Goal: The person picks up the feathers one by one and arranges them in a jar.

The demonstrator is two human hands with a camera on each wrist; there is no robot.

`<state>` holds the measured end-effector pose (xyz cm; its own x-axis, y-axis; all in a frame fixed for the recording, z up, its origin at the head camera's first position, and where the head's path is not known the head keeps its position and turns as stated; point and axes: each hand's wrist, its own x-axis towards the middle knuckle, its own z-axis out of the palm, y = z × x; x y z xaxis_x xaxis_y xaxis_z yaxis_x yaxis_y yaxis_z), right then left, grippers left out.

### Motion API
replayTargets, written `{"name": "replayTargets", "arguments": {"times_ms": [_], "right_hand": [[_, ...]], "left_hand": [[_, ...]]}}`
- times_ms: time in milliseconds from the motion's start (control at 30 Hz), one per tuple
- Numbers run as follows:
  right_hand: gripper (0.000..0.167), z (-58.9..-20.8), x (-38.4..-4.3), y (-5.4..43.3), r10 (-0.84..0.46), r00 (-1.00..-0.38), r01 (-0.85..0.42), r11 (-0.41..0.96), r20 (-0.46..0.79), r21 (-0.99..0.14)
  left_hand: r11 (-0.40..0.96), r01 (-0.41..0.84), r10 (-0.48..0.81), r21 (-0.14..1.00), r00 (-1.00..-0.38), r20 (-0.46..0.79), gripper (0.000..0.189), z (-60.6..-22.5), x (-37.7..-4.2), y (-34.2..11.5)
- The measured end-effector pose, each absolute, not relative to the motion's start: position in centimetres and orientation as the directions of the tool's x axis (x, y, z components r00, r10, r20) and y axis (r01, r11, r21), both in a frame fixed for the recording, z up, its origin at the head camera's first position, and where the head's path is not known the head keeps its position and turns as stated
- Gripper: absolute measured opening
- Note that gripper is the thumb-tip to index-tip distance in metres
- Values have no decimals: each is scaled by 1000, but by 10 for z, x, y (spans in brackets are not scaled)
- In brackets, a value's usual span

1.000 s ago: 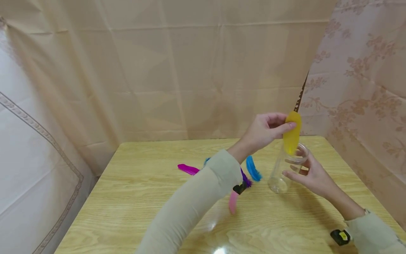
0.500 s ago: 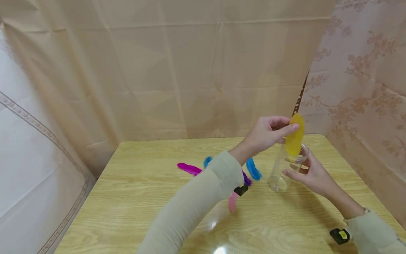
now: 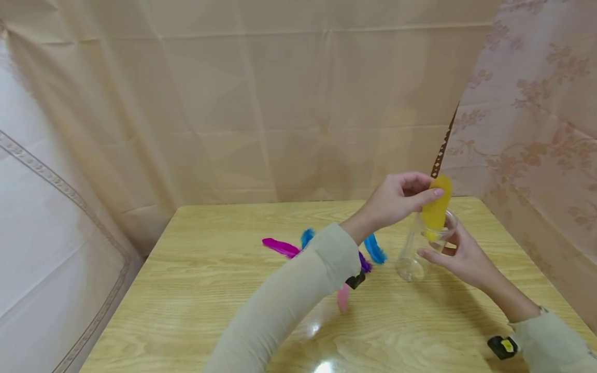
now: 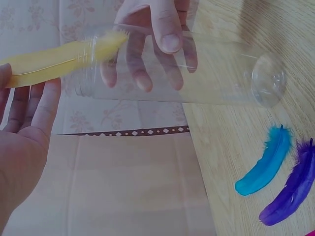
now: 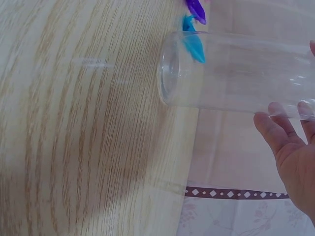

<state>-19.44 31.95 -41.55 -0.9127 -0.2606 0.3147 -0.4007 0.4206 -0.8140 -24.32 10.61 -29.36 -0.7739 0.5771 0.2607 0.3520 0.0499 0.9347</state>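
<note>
My left hand (image 3: 396, 199) pinches a yellow feather (image 3: 437, 204) near its upper end. In the left wrist view the feather's fluffy tip (image 4: 112, 44) is inside the mouth of a clear jar (image 4: 221, 69), and the rest sticks out. My right hand (image 3: 459, 254) holds the jar near its rim, fingers around the far side and thumb in front. The jar leans slightly, its base low at the tabletop in the head view. In the right wrist view, the fingertips (image 5: 268, 123) lie along the jar's wall.
On the wooden table (image 3: 210, 311) lie a magenta feather (image 3: 281, 247), a purple feather (image 4: 290, 189), a pink feather (image 3: 342, 298) and blue ones (image 3: 374, 249), partly behind my left sleeve (image 3: 298, 290). Cloth curtains (image 3: 298, 103) hang behind and beside the table.
My left hand has moved slightly right and down, bringing the yellow feather's lower tip from above the jar's rim into its mouth. My right hand and the jar stay nearly in place.
</note>
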Motion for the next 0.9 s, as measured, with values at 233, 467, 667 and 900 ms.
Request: {"name": "replayTargets", "arguments": {"times_ms": [233,467,667,900], "right_hand": [[92,-417,-194,321,-262,-911,-406,430,319,-806],[92,-417,-195,320,-266,-908,-411,420,323,-809],[89,-415,-194,320,-273,-908,-409,419,318,-811],[91,-414,-194,318,-253,-915,-398,424,315,-813]], "left_hand": [[101,363,577,926,-780,243,21,-294,-245,106],[135,386,578,913,-779,244,21,-296,-247,107],[76,380,587,922,-764,266,20,-300,-248,112],[97,409,585,907,-761,280,21,-302,-250,116]]}}
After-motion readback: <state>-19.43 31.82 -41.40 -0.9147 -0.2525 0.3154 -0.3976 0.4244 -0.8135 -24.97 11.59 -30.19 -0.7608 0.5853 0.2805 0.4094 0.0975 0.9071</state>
